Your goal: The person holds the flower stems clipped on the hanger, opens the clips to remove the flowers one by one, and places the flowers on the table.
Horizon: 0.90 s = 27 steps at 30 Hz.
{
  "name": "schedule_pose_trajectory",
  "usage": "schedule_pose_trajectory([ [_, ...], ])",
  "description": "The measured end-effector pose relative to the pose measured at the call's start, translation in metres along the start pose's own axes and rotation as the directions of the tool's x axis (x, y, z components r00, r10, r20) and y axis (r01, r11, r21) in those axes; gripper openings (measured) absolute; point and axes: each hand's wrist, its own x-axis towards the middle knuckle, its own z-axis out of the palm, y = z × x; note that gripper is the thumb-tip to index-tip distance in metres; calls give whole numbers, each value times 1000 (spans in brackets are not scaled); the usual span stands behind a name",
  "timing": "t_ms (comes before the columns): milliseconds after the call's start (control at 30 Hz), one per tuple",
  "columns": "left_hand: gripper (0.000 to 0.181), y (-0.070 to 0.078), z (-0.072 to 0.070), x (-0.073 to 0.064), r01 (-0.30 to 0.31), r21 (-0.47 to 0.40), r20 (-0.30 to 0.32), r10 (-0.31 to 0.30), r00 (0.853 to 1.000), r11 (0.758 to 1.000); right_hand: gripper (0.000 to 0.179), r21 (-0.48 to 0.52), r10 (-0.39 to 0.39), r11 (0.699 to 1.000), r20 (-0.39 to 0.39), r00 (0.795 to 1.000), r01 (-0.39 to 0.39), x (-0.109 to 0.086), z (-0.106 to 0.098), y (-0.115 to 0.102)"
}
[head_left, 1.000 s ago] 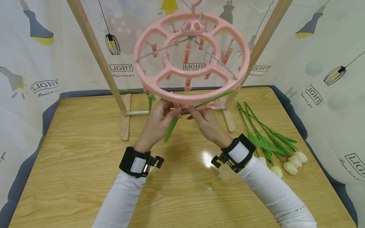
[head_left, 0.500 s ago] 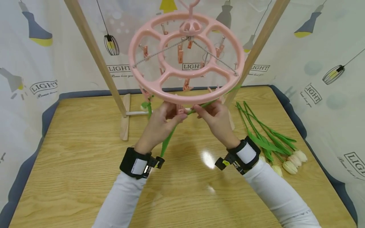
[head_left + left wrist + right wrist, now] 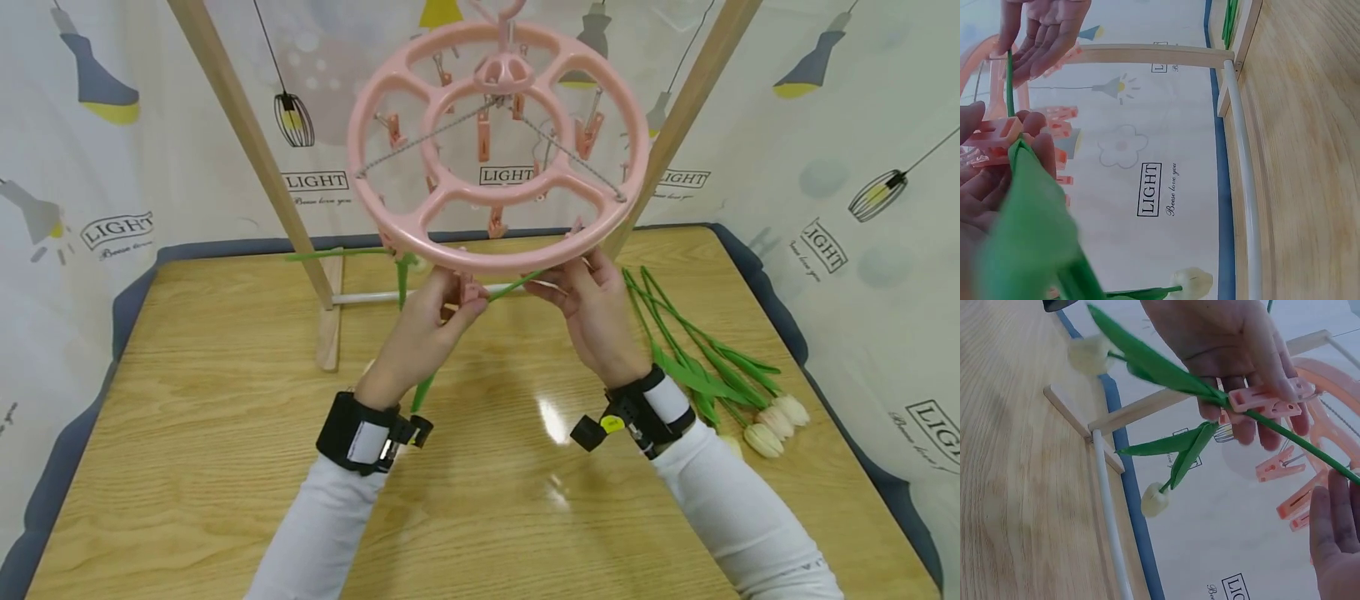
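Note:
My left hand (image 3: 416,333) grips a pink clothespin (image 3: 471,290) under the front rim of a round pink clip hanger (image 3: 495,260). The green stem of a white tulip (image 3: 1166,375) sits at the clothespin's tip. In the right wrist view its leaf and blurred bloom point to the upper left. My right hand (image 3: 600,321) is farther along the stem (image 3: 513,286), its fingers nearly straight, fingertips right at the stem and thumb apart from them. A second tulip (image 3: 1194,447) hangs from the hanger's left side. Other clothespins (image 3: 1280,465) dangle underneath.
Several tulips (image 3: 697,375) lie on the table (image 3: 225,467) at the right. A wooden stand (image 3: 255,142) with a white crossbar (image 3: 367,297) rises on both sides of the hanger. A printed cloth (image 3: 225,208) hangs behind the table.
My right hand has slid rightward along the stem and its fingers have loosened. My left hand stays at the clothespin, while the hanger has swayed a little and the tulip's leaf has shifted left.

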Motion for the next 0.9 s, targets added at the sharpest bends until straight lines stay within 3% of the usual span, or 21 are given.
schedule_pose_trajectory([
  [100,18,1,1,0,-7,-22,-11,7,1000,1000,21,4,-8,1000,-13,1000,8,-2,3,-2],
  [333,15,6,3,1,-111,26,-85,113,990,993,23,-10,-99,995,-8,995,99,-13,11,-4],
  [633,14,5,3,0,-107,37,-130,110,985,994,33,-69,-176,981,79,981,181,-18,16,-4],
  [900,11,6,4,0,-65,0,-124,64,990,998,27,-27,-143,989,77,987,146,-19,20,-4],
])
